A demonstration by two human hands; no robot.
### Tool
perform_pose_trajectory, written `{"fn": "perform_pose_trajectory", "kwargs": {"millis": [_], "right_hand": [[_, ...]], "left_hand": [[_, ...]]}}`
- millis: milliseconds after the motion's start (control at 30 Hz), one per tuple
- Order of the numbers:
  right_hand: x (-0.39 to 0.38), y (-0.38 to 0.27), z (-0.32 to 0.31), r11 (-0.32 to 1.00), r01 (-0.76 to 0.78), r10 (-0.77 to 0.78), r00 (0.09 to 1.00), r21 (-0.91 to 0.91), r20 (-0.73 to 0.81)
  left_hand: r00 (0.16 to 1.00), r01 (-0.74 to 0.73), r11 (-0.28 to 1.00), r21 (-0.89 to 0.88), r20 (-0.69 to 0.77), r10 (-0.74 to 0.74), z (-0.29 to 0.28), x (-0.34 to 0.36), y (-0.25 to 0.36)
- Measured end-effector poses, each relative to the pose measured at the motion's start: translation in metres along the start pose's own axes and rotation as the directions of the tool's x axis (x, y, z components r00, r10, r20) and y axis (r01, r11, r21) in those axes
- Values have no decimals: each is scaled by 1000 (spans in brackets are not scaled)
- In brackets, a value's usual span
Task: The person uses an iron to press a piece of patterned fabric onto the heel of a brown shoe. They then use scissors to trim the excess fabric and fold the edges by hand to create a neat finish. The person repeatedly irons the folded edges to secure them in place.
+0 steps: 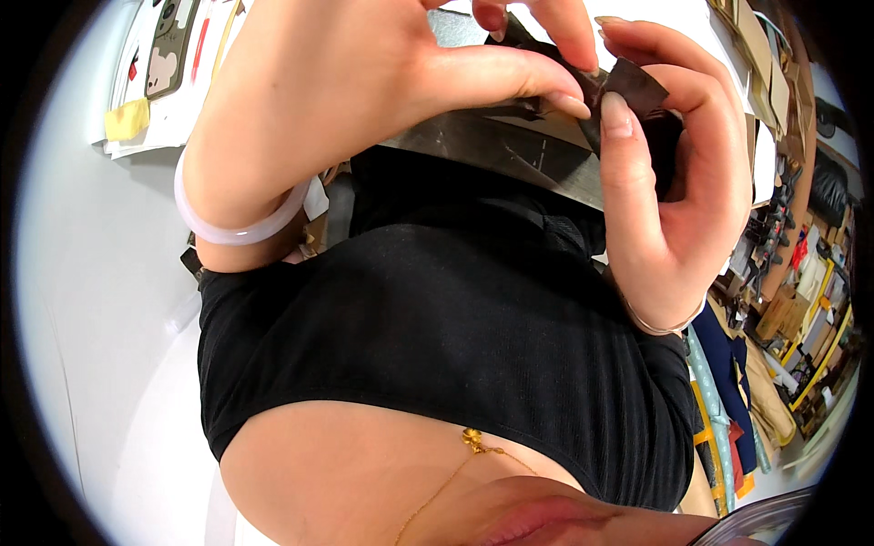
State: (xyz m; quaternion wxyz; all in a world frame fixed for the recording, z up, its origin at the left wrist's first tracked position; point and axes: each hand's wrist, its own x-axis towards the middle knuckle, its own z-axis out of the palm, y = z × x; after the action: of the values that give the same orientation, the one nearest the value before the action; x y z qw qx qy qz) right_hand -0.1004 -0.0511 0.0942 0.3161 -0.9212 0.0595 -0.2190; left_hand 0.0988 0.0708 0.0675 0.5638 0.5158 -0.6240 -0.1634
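Note:
A small piece of dark brown, leather-like sheet [640, 84] is held up between my two hands, above the edge of the worktable. My right hand [685, 155] pinches it between the thumb and bent fingers, and one flap stands up past the thumb tip. From the left, my left hand [410, 77] reaches over with its thumb and a fingertip closed on the same piece. More dark material shows behind the left fingers, partly hidden by them. A pale bangle circles my left wrist.
The dark grey table edge [492, 150] runs just below my hands. At far left are white papers, a phone in a patterned case [171, 50], a red pen [201, 50] and a yellow sticky note [127, 119]. Cardboard [785, 312], fabric rolls and racks crowd the right.

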Motion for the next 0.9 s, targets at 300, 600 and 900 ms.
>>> {"fn": "perform_pose_trajectory", "kwargs": {"millis": [300, 600, 900], "right_hand": [[5, -6, -2, 1000, 1, -1, 999, -7, 42], [6, -6, -5, 999, 30, -30, 999, -14, 43], [9, -2, -8, 996, 90, -88, 995, -30, 53]], "left_hand": [[999, -22, 997, 70, 28, 20, -2, 4, 2], [976, -218, 958, 186, 48, 213, -4, 3, -7], [937, -348, 887, 303, 142, 319, -10, 6, 2]]}}
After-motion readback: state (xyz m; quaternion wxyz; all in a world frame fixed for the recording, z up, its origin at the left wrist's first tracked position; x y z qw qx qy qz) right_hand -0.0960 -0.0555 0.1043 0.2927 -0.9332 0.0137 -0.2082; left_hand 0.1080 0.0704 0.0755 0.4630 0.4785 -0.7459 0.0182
